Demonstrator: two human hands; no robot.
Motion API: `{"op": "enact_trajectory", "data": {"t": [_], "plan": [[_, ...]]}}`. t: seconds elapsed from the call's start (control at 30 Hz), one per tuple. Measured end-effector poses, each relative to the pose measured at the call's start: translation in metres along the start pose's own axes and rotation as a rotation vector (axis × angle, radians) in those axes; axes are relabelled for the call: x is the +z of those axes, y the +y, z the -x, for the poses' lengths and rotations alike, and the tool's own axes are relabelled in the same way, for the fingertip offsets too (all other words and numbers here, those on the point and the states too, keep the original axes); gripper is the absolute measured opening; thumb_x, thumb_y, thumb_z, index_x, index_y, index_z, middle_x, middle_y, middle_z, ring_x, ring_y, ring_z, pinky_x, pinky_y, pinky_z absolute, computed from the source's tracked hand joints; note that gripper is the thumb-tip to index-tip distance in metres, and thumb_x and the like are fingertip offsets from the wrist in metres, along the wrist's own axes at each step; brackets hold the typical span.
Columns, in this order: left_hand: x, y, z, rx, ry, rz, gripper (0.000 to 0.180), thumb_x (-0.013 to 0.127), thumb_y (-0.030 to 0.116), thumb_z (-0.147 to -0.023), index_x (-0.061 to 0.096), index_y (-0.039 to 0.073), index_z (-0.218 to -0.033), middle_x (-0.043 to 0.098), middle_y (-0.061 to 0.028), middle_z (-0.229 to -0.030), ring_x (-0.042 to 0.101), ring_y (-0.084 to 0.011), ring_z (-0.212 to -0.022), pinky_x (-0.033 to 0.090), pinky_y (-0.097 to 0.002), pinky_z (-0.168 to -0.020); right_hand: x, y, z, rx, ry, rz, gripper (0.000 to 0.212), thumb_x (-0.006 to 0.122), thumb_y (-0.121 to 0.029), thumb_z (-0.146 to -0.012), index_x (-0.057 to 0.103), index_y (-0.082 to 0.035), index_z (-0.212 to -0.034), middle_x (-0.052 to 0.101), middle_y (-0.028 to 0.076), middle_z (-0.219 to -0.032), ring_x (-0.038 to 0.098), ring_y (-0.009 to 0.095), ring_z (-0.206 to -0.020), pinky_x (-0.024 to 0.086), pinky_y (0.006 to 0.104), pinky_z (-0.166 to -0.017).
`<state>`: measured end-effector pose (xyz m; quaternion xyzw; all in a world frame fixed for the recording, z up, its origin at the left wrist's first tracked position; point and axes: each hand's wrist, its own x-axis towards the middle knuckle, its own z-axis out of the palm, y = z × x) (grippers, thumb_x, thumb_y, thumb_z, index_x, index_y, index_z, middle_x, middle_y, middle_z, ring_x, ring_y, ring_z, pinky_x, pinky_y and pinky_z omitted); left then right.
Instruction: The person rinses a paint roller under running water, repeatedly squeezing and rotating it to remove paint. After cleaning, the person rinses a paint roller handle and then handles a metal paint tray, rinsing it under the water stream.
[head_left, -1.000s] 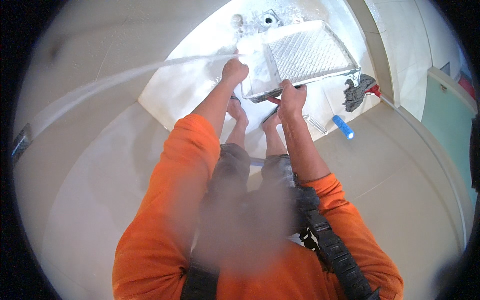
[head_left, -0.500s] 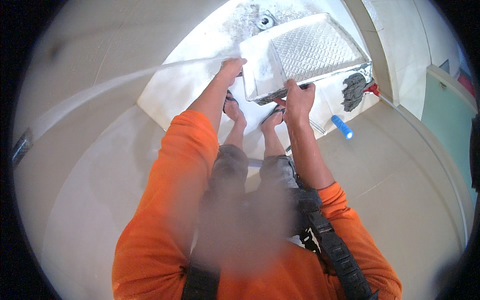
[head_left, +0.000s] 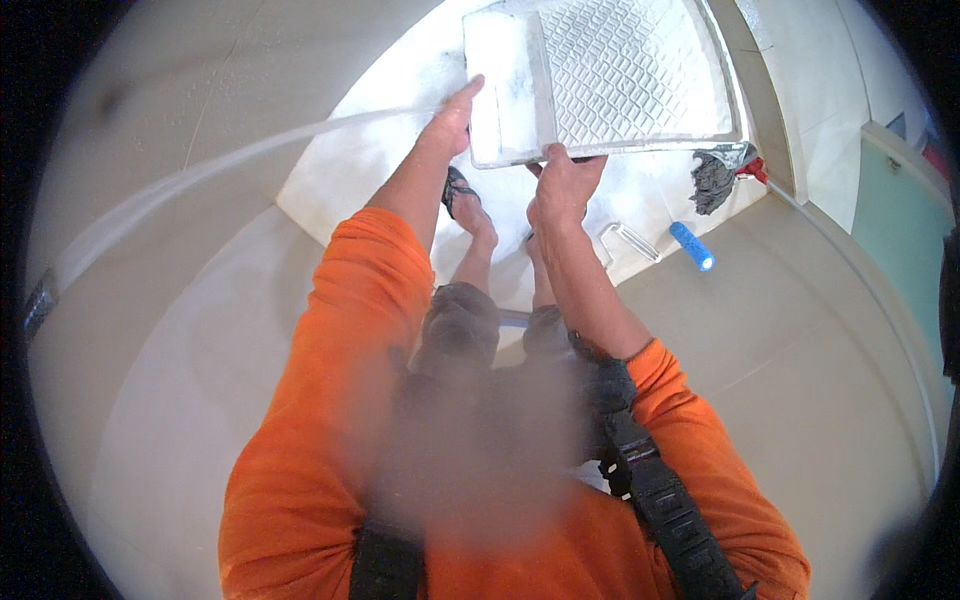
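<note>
A white paint tray [head_left: 505,95] with a diamond-ridged slope is held out ahead of me. My right hand [head_left: 568,188] grips its near edge, thumb on top and fingers underneath. Beside the tray's left edge, my left hand [head_left: 455,120] is closed with its thumb up. A pale translucent hose [head_left: 250,158] runs from the left into that hand, whose fingers are mostly hidden. Below the tray, to the right, lie a white wire roller frame [head_left: 628,238], a blue cylindrical roller sleeve [head_left: 692,246] and a grey wet mop-like head [head_left: 716,180] with a red fitting.
Wet white floor [head_left: 380,130] surrounds my sandalled foot [head_left: 468,205]. A curved beige wall [head_left: 170,110] rises at the left, with a dark metallic fitting [head_left: 42,302] on the hose. At the right stand a door frame [head_left: 765,110] and a pale green panel [head_left: 900,200].
The tray has moved away from me and its ridged face has turned more toward me, covering the floor drain. My right hand has moved up with it; the roller frame is more exposed.
</note>
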<state>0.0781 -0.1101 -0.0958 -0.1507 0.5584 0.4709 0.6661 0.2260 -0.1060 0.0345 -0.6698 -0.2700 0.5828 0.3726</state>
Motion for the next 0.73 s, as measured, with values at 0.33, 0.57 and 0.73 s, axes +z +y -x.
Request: {"op": "enact_trajectory", "data": {"t": [0.33,0.57,0.73], "plan": [[0.015,-0.029,0.092,0.057,-0.198,0.192,0.062,0.05,0.031,-0.101,0.033,-0.009,-0.145,0.048,-0.0268,-0.141,0.05,-0.042,-0.128,0.037,-0.0515,-0.115,0.0,0.007,-0.005,-0.005,-0.035,-0.057,0.061,0.054,0.01,-0.085,0.029,-0.001,-0.139,0.045,0.019,-0.134,0.056,0.03,-0.115,0.061,0.0414,-0.084],[-0.005,-0.035,0.09,0.019,-0.333,0.267,0.059,0.053,0.005,-0.088,0.033,-0.012,-0.141,0.043,-0.0311,-0.14,0.049,-0.0445,-0.127,0.039,-0.0564,-0.115,-0.006,-0.022,0.005,0.133,-0.086,-0.05,0.048,0.056,0.005,-0.088,0.037,0.007,-0.133,0.052,0.023,-0.13,0.057,0.029,-0.114,0.045,0.0345,-0.101],[-0.004,-0.026,0.09,0.115,-0.222,0.197,0.063,0.054,-0.003,-0.084,0.032,-0.007,-0.143,0.043,-0.0265,-0.142,0.05,-0.043,-0.128,0.043,-0.0555,-0.114,-0.02,-0.042,0.056,-0.292,-0.316,0.683,0.072,0.063,-0.013,-0.093,0.026,0.006,-0.152,0.039,0.025,-0.154,0.038,0.044,-0.141,0.027,0.0406,-0.119]]}}
